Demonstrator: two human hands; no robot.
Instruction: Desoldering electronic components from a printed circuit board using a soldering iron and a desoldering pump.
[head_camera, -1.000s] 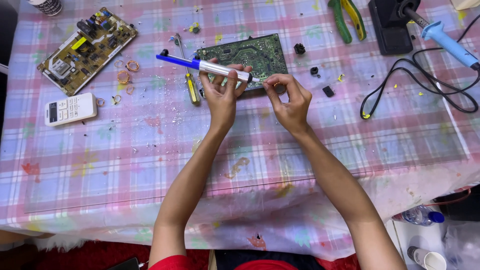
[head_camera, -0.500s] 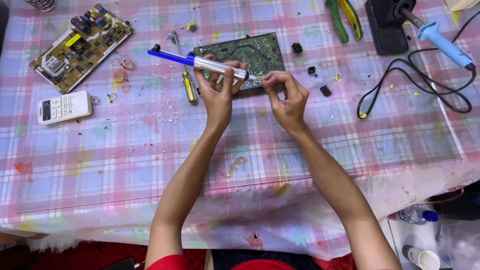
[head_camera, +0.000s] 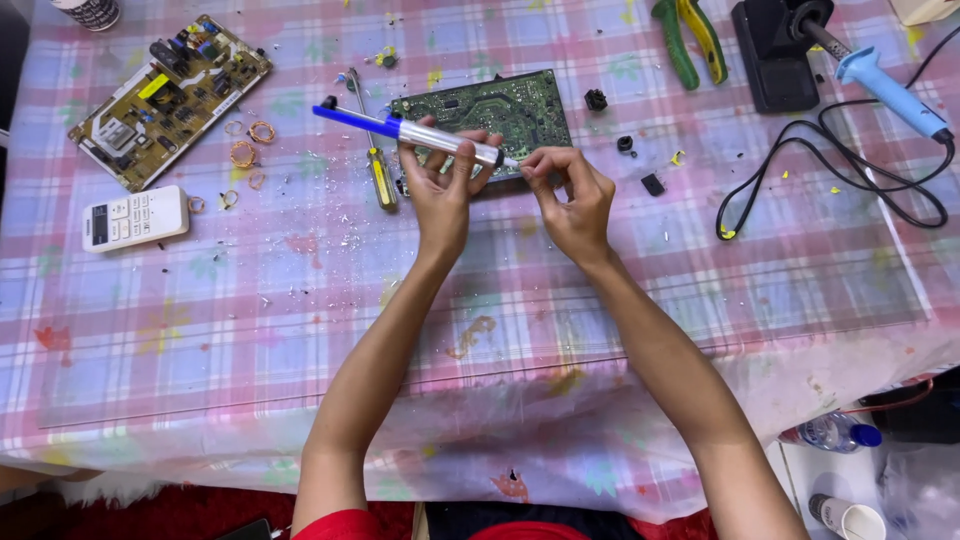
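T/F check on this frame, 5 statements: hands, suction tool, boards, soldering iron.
1. The left hand holds the blue and silver suction tool. True.
2. The right hand grips the yellow-handled screwdriver. False: the screwdriver lies on the table; the right hand's fingers pinch at the tool's tip.
3. The green circuit board lies beyond both hands. True.
4. The blue soldering iron sits at the far left. False: far right, by the black stand.
5. A white remote lies below the tan circuit board. True.
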